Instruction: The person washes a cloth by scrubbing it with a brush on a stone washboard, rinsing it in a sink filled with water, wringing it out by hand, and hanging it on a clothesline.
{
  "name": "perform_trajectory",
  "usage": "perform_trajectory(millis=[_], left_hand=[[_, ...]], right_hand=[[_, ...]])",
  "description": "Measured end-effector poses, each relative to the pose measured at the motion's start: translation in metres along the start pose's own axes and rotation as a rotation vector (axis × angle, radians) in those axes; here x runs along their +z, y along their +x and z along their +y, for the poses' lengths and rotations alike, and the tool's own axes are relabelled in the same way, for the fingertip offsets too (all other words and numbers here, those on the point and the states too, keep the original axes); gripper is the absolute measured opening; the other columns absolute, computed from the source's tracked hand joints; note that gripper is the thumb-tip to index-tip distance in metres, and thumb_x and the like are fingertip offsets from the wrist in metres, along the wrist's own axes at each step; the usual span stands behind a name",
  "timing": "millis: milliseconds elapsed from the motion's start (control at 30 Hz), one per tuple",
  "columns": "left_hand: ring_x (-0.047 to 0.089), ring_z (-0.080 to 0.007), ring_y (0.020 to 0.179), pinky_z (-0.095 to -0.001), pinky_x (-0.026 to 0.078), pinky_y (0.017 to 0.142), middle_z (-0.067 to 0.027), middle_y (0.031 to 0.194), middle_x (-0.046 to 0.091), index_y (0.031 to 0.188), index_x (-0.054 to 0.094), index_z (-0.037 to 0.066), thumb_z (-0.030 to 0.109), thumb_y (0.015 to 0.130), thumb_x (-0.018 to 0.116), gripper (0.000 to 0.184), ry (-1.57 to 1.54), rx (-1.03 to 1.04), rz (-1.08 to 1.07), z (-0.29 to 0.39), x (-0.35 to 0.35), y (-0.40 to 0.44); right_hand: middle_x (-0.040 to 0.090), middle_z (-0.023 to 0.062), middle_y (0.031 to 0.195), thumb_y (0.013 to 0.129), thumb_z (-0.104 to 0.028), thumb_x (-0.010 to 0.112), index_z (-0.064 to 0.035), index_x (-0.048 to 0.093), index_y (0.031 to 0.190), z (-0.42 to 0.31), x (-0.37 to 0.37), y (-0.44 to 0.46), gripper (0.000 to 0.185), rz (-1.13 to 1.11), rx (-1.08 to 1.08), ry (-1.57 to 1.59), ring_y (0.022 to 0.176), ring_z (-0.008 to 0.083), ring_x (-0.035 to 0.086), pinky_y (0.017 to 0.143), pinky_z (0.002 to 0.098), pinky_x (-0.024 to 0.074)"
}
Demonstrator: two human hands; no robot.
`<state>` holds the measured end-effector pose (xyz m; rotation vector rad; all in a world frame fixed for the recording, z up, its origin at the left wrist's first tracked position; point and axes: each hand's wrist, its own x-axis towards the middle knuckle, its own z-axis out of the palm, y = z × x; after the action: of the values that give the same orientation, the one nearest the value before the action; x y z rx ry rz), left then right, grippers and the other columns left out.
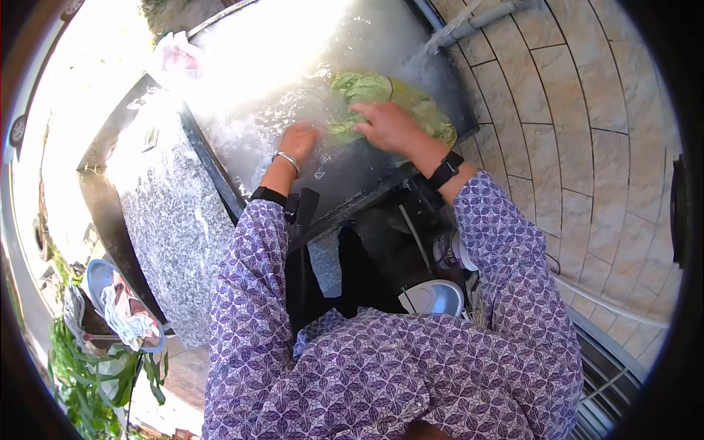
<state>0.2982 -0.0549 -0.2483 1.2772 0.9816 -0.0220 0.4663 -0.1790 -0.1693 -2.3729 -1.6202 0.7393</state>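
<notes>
A yellow-green patterned cloth (363, 86) lies partly sunk in the cloudy water of a dark-edged stone basin (220, 176). My right hand (391, 127) is over the cloth at the water's surface, thumb and forefinger apart and pointing left. My left hand (298, 141) dips into the water just left of the cloth. Its fingertips are lost in the ripples and glare, so I cannot see whether they grip anything. A bracelet and a black band are on the left wrist, and another black band is on the right.
Water pours from a grey pipe (480, 23) into the basin's far right. A speckled stone slab (172, 220) adjoins on the left, with a pale pink cloth (177, 57) on the far rim. A blue basin of laundry (99, 277) stands lower left. A tiled wall (587, 147) rises at right.
</notes>
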Motion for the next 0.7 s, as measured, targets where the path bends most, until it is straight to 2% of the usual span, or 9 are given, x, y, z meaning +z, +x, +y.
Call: perform_trajectory(millis=[300, 333, 400, 467, 500, 600, 633, 667, 700], left_hand=[[0.062, -0.0393, 0.103, -0.0435, 0.048, 0.09, -0.0262, 0.108, 0.064, 0.106, 0.065, 0.0, 0.022, 0.078, 0.055, 0.037, 0.626, 0.019, 0.198, -0.066, 0.009, 0.043], [0.061, -0.0391, 0.104, -0.0436, 0.047, 0.092, -0.025, 0.111, 0.063, 0.107, 0.065, -0.001, 0.022, 0.081, 0.052, 0.037, 0.791, 0.0, 0.113, -0.087, 0.01, 0.055], [0.061, -0.0388, 0.106, -0.0437, 0.046, 0.095, -0.0239, 0.113, 0.063, 0.108, 0.065, -0.001, 0.022, 0.084, 0.05, 0.036, 0.952, -0.014, 0.039, -0.093, 0.007, 0.06], [0.06, -0.0379, 0.109, -0.043, 0.045, 0.099, -0.0209, 0.116, 0.063, 0.106, 0.065, -0.002, 0.021, 0.089, 0.045, 0.035, 1.319, 0.173, -0.334, -0.081, 0.0, 0.042], [0.06, -0.0379, 0.109, -0.043, 0.045, 0.099, -0.0209, 0.116, 0.063, 0.106, 0.065, -0.002, 0.021, 0.089, 0.045, 0.035, 1.316, 0.173, -0.33, -0.07, -0.005, 0.032], [0.062, -0.0366, 0.102, -0.0442, 0.047, 0.093, -0.0206, 0.109, 0.065, 0.101, 0.068, 0.003, 0.018, 0.09, 0.045, 0.03, 1.267, 0.121, -0.117, -0.017, -0.018, -0.004], [0.063, -0.0362, 0.095, -0.0443, 0.049, 0.087, -0.0201, 0.101, 0.066, 0.099, 0.069, 0.006, 0.019, 0.089, 0.047, 0.027, 1.014, 0.292, 0.097, 0.005, -0.02, -0.019], [0.064, -0.0358, 0.089, -0.0444, 0.05, 0.081, -0.0196, 0.093, 0.067, 0.096, 0.07, 0.009, 0.02, 0.089, 0.049, 0.024, 0.746, 0.45, 0.298, 0.026, -0.021, -0.033], [0.065, -0.03, 0.08, -0.0401, 0.051, 0.075, -0.0175, 0.085, 0.067, 0.096, 0.069, 0.007, 0.021, 0.089, 0.051, 0.023, 0.624, 0.522, 0.258, 0.048, -0.02, -0.041]], right_hand=[[0.067, 0.0176, 0.092, 0.078, -0.02, 0.059, -0.009, 0.07, 0.09, 0.027, 0.101, 0.033, 0.02, -0.247, 0.18, -0.308, 0.085, 0.0351, 0.065, 0.074, 0.0462, 0.0513], [0.067, 0.0176, 0.092, 0.078, -0.02, 0.059, -0.009, 0.07, 0.09, 0.035, 0.111, 0.032, 0.02, -0.238, 0.178, -0.316, 0.085, 0.0351, 0.065, 0.074, 0.0462, 0.0513], [0.068, 0.0154, 0.09, 0.075, -0.016, 0.058, -0.008, 0.071, 0.08, 0.047, 0.124, 0.028, 0.016, -0.048, -0.16, -0.449, 0.081, 0.0353, 0.066, 0.071, 0.0449, 0.0531], [0.069, 0.0138, 0.092, 0.075, -0.016, 0.059, -0.0086, 0.071, 0.084, 0.027, 0.099, 0.042, 0.017, -0.223, -0.134, -0.443, 0.082, 0.0352, 0.065, 0.072, 0.044, 0.053], [0.069, 0.0122, 0.094, 0.074, -0.015, 0.059, -0.0093, 0.072, 0.088, 0.016, 0.083, 0.045, 0.02, -0.405, -0.096, -0.431, 0.083, 0.0351, 0.065, 0.074, 0.0432, 0.0528], [0.07, 0.0122, 0.091, 0.074, -0.019, 0.065, -0.0086, 0.071, 0.096, 0.001, 0.041, 0.038, 0.025, -0.475, -0.073, -0.318, 0.083, 0.0341, 0.066, 0.075, 0.0422, 0.0518], [0.07, 0.0122, 0.091, 0.074, -0.019, 0.065, -0.0086, 0.071, 0.096, 0.0, 0.033, 0.032, 0.025, -0.467, -0.07, -0.325, 0.083, 0.0341, 0.066, 0.075, 0.0422, 0.0518], [0.069, 0.0101, 0.087, 0.076, -0.021, 0.068, -0.0066, 0.07, 0.096, -0.001, 0.027, 0.022, 0.025, -0.273, -0.067, 0.002, 0.081, 0.0281, 0.065, 0.074, 0.0388, 0.0513], [0.069, 0.008, 0.083, 0.077, -0.023, 0.071, -0.0046, 0.069, 0.096, -0.004, 0.021, 0.015, 0.026, -0.076, -0.067, 0.329, 0.078, 0.0221, 0.065, 0.072, 0.0355, 0.0507]])
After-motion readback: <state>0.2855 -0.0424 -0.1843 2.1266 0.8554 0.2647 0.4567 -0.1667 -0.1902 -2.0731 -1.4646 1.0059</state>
